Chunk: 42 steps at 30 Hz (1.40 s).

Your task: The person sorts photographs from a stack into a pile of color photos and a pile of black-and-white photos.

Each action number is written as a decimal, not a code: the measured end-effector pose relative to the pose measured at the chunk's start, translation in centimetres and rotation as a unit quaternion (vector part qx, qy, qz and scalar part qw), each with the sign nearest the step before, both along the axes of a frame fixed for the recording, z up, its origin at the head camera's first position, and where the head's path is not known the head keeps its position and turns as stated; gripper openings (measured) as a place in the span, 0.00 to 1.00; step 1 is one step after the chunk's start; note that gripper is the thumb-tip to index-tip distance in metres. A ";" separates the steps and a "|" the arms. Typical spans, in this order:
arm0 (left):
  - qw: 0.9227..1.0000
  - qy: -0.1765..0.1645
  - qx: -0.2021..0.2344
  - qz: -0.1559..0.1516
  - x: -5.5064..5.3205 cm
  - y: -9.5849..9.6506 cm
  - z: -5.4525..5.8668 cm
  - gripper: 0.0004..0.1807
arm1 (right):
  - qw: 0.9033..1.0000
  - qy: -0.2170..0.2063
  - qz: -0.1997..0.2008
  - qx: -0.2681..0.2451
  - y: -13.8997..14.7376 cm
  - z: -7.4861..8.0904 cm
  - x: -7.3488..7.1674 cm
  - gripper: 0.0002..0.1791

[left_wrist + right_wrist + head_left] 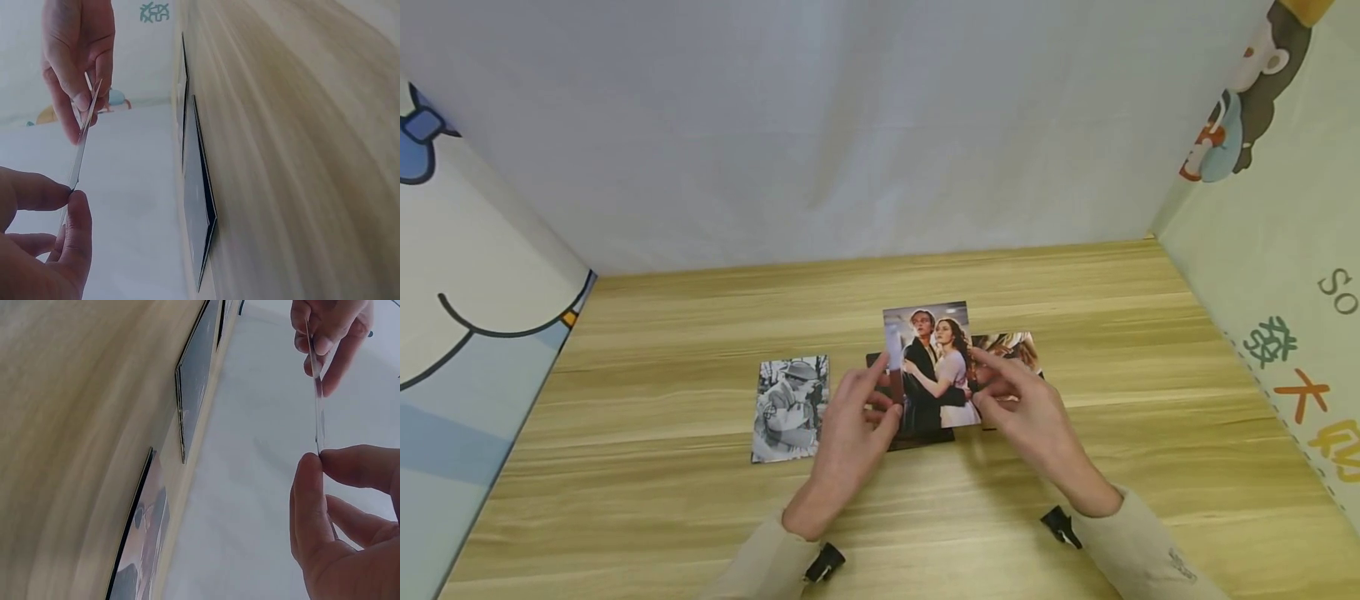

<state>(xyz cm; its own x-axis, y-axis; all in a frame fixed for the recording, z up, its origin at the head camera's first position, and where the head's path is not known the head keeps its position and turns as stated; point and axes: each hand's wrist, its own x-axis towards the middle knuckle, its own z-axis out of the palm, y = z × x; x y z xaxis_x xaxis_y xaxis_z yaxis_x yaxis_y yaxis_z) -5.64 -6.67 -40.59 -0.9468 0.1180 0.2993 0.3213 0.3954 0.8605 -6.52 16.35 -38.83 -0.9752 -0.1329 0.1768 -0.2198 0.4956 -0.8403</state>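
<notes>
Raised above the table, a colour photo card [936,367] of two people embracing is held between both hands. My left hand [853,429] pinches its left edge between thumb and fingers. At the opposite edge my right hand [1033,412] pinches it the same way. Both wrist views show the card [80,153] edge-on and thin, clear of the tabletop. Beneath it lies a dark card [925,439], mostly covered from above. Partly behind my right hand is another colour card [1011,343]. A black-and-white photo card [790,408] lies to the left of my left hand.
The wood-grain table [662,333] meets a pale cloth wall [775,150] at the back. Printed panels with cartoon figures stand at the left and right. A black clip-like piece [825,563] sits by the left cuff, and another [1062,527] by the right cuff.
</notes>
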 end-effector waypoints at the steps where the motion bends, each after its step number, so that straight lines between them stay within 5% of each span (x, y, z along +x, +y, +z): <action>1: 1.000 0.001 -0.001 0.000 0.0 0.1 0.0 0.39 | 1.000 0.000 -0.001 0.000 0.0 0.0 0.0 0.31; 42: 0.999 -0.011 0.043 -0.024 -1.0 4.2 1.2 0.36 | 0.999 -0.009 -0.050 0.002 3.5 1.8 0.4 0.27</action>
<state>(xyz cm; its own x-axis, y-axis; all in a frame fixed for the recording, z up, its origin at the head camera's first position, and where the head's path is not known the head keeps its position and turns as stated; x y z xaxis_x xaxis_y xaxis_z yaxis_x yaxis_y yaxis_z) -6.63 -2.44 -39.35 -0.9473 0.1382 0.2891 0.3184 0.3046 0.8977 -6.16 19.88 -37.05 -0.9865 -0.0364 0.1594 -0.1550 0.5181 -0.8412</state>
